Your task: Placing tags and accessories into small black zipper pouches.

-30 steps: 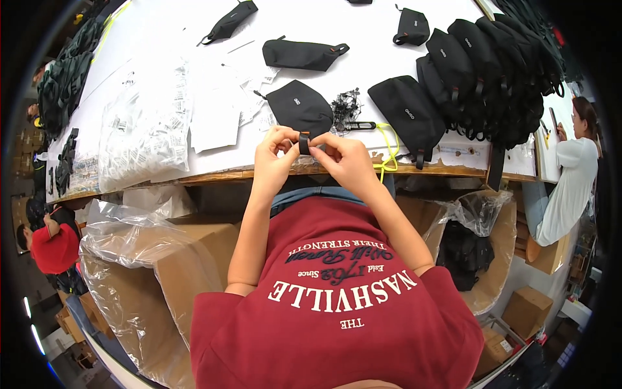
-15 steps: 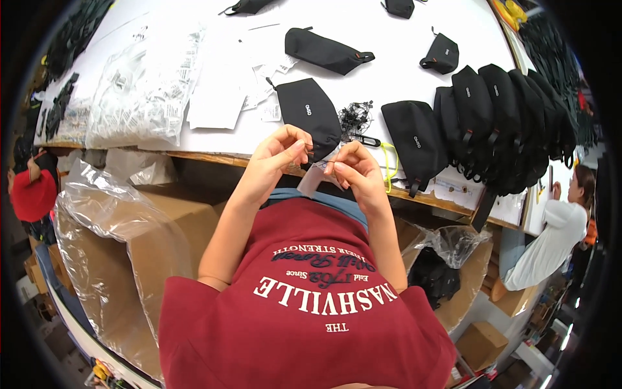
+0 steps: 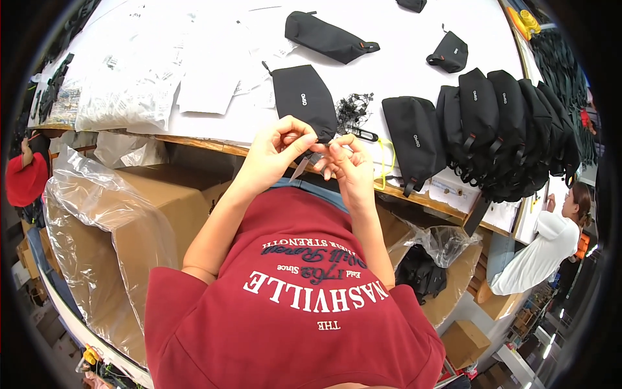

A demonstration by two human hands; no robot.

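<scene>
Both my hands meet at the near end of a black fabric pouch point(image 3: 303, 97), which lies at the table's front edge. My left hand point(image 3: 280, 148) pinches a thin black string, mostly hidden by its fingers. Close beside it, my right hand point(image 3: 351, 167) has thumb and forefinger pinched at the same string, its other fingers curled below. A pale tag point(image 3: 300, 170) hangs beneath the hands. Right of the pouch lies a tangle of thin black strings point(image 3: 354, 111), with a small black clip-like piece point(image 3: 367, 135) and a yellow-green loop point(image 3: 382, 165) near it.
Another black pouch point(image 3: 414, 142) and a row of black pouches point(image 3: 483, 110) line the right side. Plastic bags of printed packets point(image 3: 126, 97) and white sheets point(image 3: 210, 81) lie left. Plastic-lined cartons point(image 3: 146, 214) stand below the table. A person in white point(image 3: 541, 246) sits at right.
My hands have drawn together; the string stretched between them before is now mostly hidden by the fingers. The whole view has shifted slightly.
</scene>
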